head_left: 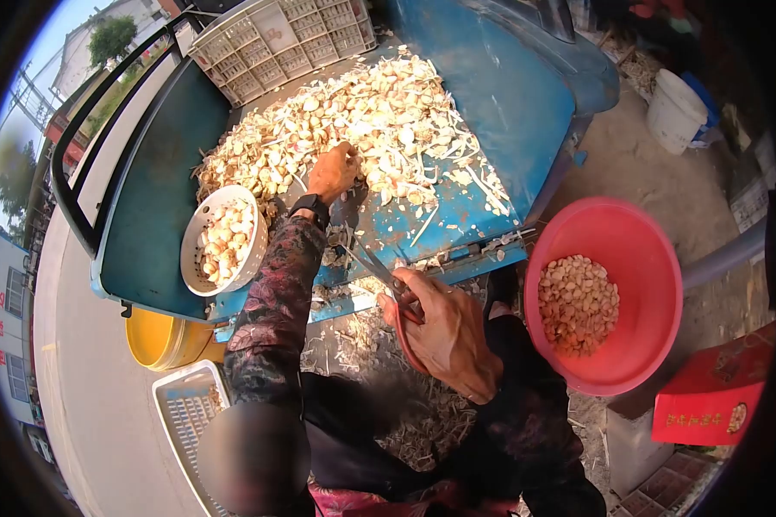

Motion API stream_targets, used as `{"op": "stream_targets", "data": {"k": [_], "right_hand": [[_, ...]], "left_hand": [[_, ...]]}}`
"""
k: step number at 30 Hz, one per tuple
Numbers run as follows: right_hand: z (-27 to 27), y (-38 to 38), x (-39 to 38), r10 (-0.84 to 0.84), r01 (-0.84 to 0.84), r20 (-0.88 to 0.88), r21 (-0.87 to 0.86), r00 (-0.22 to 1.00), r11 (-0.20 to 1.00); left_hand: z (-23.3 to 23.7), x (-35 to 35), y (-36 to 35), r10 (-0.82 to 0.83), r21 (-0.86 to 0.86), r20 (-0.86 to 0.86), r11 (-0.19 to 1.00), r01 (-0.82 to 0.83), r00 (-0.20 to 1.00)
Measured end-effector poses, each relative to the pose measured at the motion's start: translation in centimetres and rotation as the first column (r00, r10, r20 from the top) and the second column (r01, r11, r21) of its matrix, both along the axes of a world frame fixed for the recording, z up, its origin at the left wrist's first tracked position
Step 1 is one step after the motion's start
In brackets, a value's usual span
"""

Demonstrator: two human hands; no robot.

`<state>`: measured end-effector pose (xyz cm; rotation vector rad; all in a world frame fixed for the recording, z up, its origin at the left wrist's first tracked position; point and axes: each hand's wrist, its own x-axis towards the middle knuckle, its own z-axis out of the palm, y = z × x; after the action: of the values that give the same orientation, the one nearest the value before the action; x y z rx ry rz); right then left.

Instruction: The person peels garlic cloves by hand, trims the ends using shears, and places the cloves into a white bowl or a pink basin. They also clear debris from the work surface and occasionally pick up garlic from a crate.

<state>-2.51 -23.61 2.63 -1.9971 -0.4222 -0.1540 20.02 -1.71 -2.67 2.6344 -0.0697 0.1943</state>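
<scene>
Right hand (457, 332), grip closed round red-handled scissors (403, 339), left hand (331, 174) at garlic pile (379, 112) on blue cargo bed (461, 239), fingers curled, can't tell if holding any.

The blue truck bed (151, 233) carries one garlic heap (379, 103), one colander (257, 234), one white crate (276, 39); near it are one pair of scissors (376, 266) and one basin (651, 267).

Bright sunlight, fisheye-bent edges, black corners.
</scene>
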Motion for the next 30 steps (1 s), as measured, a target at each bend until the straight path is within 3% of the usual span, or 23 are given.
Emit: {"op": "stream_targets", "data": {"k": [5, 7, 12, 14, 19, 21, 25, 26, 27, 28, 29, 30], "right_hand": [[-0.4, 0.5, -0.3, 0.001, -0.001, 0.068, -0.006, 0.998, 1.000], [-0.4, 0.4, -0.3, 0.012, -0.013, 0.068, 0.004, 0.998, 1.000], [-0.3, 0.4, -0.3, 0.014, -0.014, 0.010, -0.023, 1.000, 1.000], [-0.3, 0.5, -0.3, 0.011, -0.011, 0.011, -0.029, 1.000, 1.000], [-1.1, 0.6, -0.1, 0.007, -0.008, 0.045, 0.021, 0.999, 1.000], [-0.9, 0.6, -0.1, 0.007, -0.008, 0.036, 0.013, 0.999, 1.000], [-0.1, 0.3, -0.1, -0.005, 0.005, 0.003, -0.039, 1.000, 0.999], [-0.2, 0.2, 0.0, -0.008, 0.007, -0.016, -0.055, 1.000, 0.998], [-0.3, 0.1, 0.0, -0.009, 0.006, -0.035, -0.070, 0.999, 0.998], [-0.6, 0.1, 0.2, -0.014, 0.012, -0.045, -0.041, 0.999, 0.999], [-0.8, 0.1, 0.3, -0.007, 0.006, -0.044, -0.029, 0.999, 1.000], [-1.0, 0.2, 0.4, -0.044, 0.044, 0.012, -0.052, 0.999, 0.998]], "left_hand": [[1.1, -3.1, 0.9, -0.130, -0.026, -0.068, 0.991, 0.129, 0.989], [0.8, -3.7, 0.8, -0.071, -0.251, 0.016, 0.965, 0.073, 0.997], [1.3, -3.1, 0.4, -0.062, -0.218, -0.064, 0.975, 0.046, 0.996], [-0.2, -1.9, 0.3, -0.176, -0.015, -0.019, 0.984, 0.175, 0.984], [0.4, -1.6, 0.0, -0.213, 0.039, -0.063, 0.976, 0.215, 0.975], [0.8, -1.6, -0.1, -0.175, 0.132, -0.144, 0.972, 0.194, 0.974], [1.3, -2.7, 1.3, -0.114, -0.007, -0.174, 0.993, 0.114, 0.978], [1.1, -3.0, 2.6, -0.172, -0.451, -0.278, 0.892, 0.030, 0.945], [0.9, -3.5, 3.5, -0.265, -0.786, -0.341, 0.607, -0.118, 0.902], [2.0, -5.1, 2.9, -0.286, -0.854, -0.331, 0.497, -0.156, 0.899], [3.0, -6.8, 1.9, -0.132, -0.861, -0.374, 0.417, -0.291, 0.918], [3.1, -7.8, 2.3, -0.213, -0.915, -0.351, 0.285, -0.286, 0.912]]}}
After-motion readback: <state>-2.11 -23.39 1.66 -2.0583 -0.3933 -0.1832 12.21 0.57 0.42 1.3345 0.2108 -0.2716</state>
